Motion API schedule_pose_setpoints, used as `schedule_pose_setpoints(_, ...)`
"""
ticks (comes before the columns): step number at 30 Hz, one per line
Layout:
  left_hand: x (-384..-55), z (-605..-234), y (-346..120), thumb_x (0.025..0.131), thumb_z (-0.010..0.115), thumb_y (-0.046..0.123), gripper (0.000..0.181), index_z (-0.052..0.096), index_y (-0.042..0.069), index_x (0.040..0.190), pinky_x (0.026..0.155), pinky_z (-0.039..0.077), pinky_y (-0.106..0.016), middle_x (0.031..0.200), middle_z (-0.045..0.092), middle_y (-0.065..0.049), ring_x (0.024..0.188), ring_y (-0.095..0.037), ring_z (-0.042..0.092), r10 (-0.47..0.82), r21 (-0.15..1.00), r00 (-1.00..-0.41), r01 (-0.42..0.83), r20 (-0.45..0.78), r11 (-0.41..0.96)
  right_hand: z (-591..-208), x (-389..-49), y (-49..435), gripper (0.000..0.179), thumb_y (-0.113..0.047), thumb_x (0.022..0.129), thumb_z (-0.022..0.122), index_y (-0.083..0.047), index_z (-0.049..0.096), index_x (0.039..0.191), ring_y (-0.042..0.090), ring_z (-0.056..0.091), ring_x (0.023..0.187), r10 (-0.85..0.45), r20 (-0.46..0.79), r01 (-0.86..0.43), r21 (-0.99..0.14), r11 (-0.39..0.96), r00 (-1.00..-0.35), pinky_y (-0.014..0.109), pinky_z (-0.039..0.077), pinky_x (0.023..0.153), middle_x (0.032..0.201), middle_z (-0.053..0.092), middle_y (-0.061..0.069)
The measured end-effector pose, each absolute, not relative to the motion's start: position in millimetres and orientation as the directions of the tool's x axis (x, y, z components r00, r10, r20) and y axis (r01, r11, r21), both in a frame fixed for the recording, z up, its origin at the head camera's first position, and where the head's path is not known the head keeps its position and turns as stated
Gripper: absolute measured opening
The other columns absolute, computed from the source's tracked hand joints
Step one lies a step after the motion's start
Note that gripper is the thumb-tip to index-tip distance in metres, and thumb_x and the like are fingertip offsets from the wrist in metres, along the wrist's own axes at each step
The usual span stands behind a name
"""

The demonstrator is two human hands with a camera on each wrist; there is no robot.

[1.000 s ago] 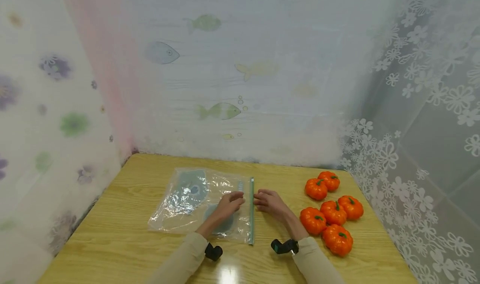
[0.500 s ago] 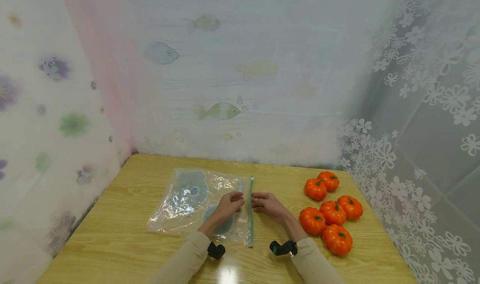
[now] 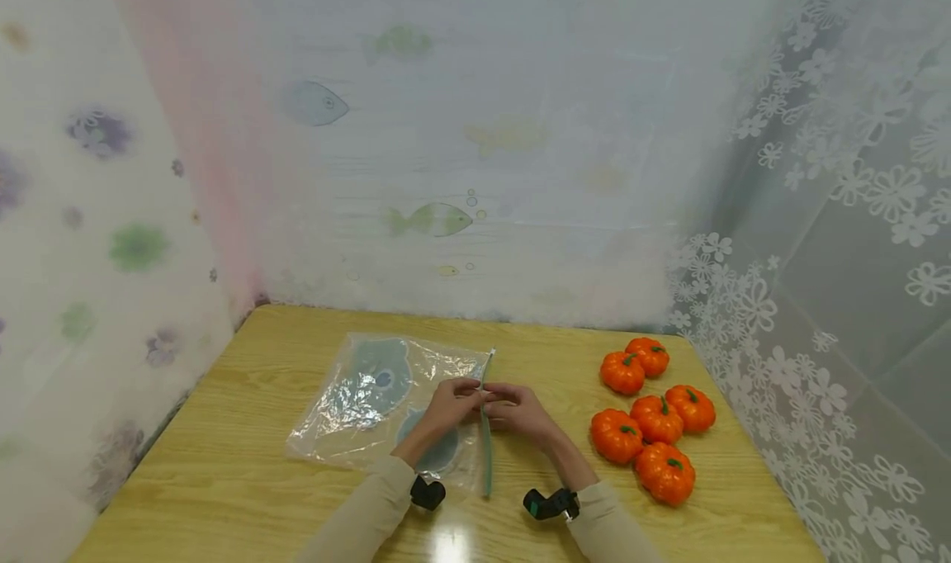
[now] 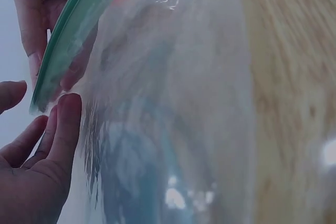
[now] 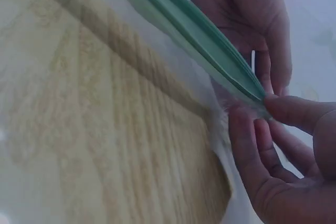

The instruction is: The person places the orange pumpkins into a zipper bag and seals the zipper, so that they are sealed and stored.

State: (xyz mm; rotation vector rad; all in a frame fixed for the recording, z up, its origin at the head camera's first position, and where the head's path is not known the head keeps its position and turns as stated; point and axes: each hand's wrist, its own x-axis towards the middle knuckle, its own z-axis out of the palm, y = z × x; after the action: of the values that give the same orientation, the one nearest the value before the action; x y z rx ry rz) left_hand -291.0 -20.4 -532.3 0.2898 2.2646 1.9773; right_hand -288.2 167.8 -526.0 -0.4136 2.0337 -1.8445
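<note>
A clear plastic zip bag (image 3: 327, 431) with pale blue printed shapes lies flat on the table, its green zip strip (image 3: 487, 460) to the right. My right hand (image 3: 522, 416) pinches the middle of that strip between thumb and fingers, as the right wrist view shows, and the strip bows up off the table. Over the bag just left of the strip is my left hand (image 3: 447, 408). In the left wrist view, the left fingers (image 4: 67, 116) touch the film near the strip, while the thumb stands apart from them.
Several orange pumpkins (image 3: 664, 474) with green stems sit on the right side of the wooden table (image 3: 223, 439). Printed curtains (image 3: 579, 216) hang behind the table and along both sides.
My right hand has moved left to the green strip and taken hold of it. The strip has bent and shifted left, lifting at its middle. The left hand has hardly moved.
</note>
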Motion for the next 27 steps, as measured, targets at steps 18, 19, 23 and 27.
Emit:
schedule_pose_setpoints(18, -290, -542, -24, 0.089, 0.067, -0.004, 0.024, 0.071, -0.014, 0.111, 0.067, 0.054, -0.018, 0.097, 0.074, -0.025, 0.086, -0.022, 0.072, 0.034, 0.987, -0.993, 0.116, 0.112, 0.113, -531, -277, 151, 0.062, -0.002, 0.095, 0.069, 0.008, 0.043, 0.15, 0.038, 0.066, 0.116, -0.392, 0.011, -0.049, -0.995, 0.087, -0.92, 0.034, 0.061, 0.084, 0.134, 0.055, 0.033)
schedule_pose_setpoints(19, -290, -542, -25, 0.09, 0.067, -0.004, 0.024, 0.071, -0.013, 0.111, 0.067, 0.054, -0.018, 0.097, 0.074, -0.025, 0.086, -0.022, 0.072, 0.026, 0.987, -0.993, 0.115, 0.113, 0.114, -531, -276, 149, 0.063, -0.002, 0.094, 0.07, 0.008, 0.043, 0.15, 0.039, 0.066, 0.116, -0.391, 0.014, -0.053, -0.995, 0.088, -0.92, 0.032, 0.061, 0.084, 0.134, 0.054, 0.033)
schedule_pose_setpoints(23, -288, -541, -25, 0.091, 0.069, -0.002, 0.025, 0.071, -0.012, 0.113, 0.068, 0.053, -0.018, 0.1, 0.074, -0.025, 0.091, -0.027, 0.073, 0.026, 0.99, -0.995, 0.1, 0.097, 0.105, -532, -275, 146, 0.059, 0.0, 0.096, 0.067, 0.009, 0.044, 0.148, 0.044, 0.064, 0.117, -0.386, 0.033, -0.079, -0.991, 0.104, -0.922, 0.032, 0.06, 0.084, 0.134, 0.052, 0.034)
schedule_pose_setpoints(27, -287, -540, -26, 0.09, 0.071, 0.0, 0.03, 0.07, -0.011, 0.118, 0.072, 0.055, -0.019, 0.107, 0.074, -0.025, 0.099, -0.031, 0.073, 0.053, 0.995, -0.996, 0.069, 0.066, 0.066, -533, -275, 145, 0.048, -0.001, 0.098, 0.064, 0.009, 0.05, 0.144, 0.043, 0.065, 0.117, -0.363, 0.038, -0.088, -0.988, 0.123, -0.931, 0.034, 0.061, 0.082, 0.133, 0.056, 0.032)
